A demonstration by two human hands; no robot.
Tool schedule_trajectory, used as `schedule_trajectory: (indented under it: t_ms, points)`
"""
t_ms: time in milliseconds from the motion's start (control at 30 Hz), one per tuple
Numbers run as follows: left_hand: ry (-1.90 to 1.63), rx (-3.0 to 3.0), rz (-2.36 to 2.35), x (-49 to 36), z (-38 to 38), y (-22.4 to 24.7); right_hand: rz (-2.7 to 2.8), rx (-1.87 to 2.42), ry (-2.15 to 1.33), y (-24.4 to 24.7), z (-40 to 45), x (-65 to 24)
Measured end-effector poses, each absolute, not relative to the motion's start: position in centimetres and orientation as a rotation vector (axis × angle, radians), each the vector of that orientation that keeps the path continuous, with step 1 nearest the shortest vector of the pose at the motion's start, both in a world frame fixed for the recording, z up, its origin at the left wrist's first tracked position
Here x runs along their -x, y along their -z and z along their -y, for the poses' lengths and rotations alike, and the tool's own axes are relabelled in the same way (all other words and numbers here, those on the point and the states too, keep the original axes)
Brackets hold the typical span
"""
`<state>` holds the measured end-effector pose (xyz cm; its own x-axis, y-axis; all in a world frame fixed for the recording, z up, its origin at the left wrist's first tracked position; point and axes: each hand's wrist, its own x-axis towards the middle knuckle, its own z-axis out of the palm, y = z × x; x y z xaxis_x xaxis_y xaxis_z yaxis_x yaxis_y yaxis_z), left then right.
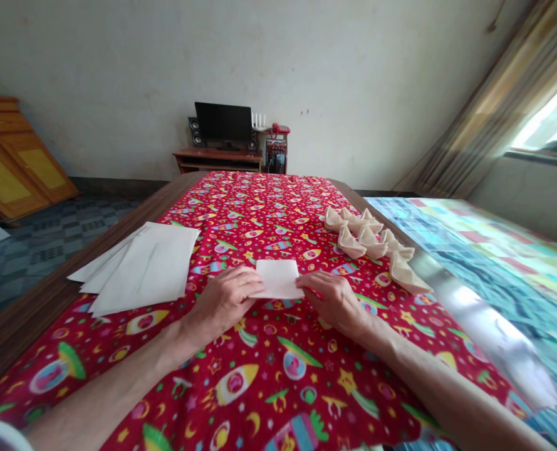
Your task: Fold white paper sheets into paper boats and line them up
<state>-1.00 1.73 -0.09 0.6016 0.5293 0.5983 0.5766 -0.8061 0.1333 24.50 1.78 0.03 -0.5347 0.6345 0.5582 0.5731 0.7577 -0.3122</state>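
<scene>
A small folded piece of white paper (pixel 278 279) lies between my hands at the middle of the red patterned cloth (pixel 240 401). My left hand (pixel 231 288) pinches its left edge, near the lower corner. On the opposite edge, my right hand (pixel 332 299) grips the paper with thumb and fingers. To the left, several flat white paper sheets (pixel 153 266) are fanned out in a loose stack. Several folded cream paper boat-like shapes (pixel 372 241) stand grouped on the right side of the cloth.
The cloth covers a long table with a dark wooden edge (pixel 38 322). Beyond its far end, a monitor (pixel 224 122) stands on a small desk (pixel 217 156) by the wall. A bed with a patterned cover (pixel 489 250) lies along the right; a wooden cabinet (pixel 19 156) stands left.
</scene>
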Motion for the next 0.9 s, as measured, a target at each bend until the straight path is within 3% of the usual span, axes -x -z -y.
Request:
schedule_trajectory:
  t_ms: [300, 500, 900]
  points:
    - [1.141, 2.867, 1.149, 0.9, -2.6, 1.5, 2.393, 0.906, -0.261, -0.3, -1.9, -24.8]
    - [1.245, 2.853, 1.389, 0.9, -3.7, 2.0, 2.257, 1.136, -0.381, 0.3, -2.8, -24.5]
    - [1.028, 2.674, 1.641, 0.1, -3.9, 1.3, 2.175, 1.530, -0.089, 0.1, -3.1, -22.9]
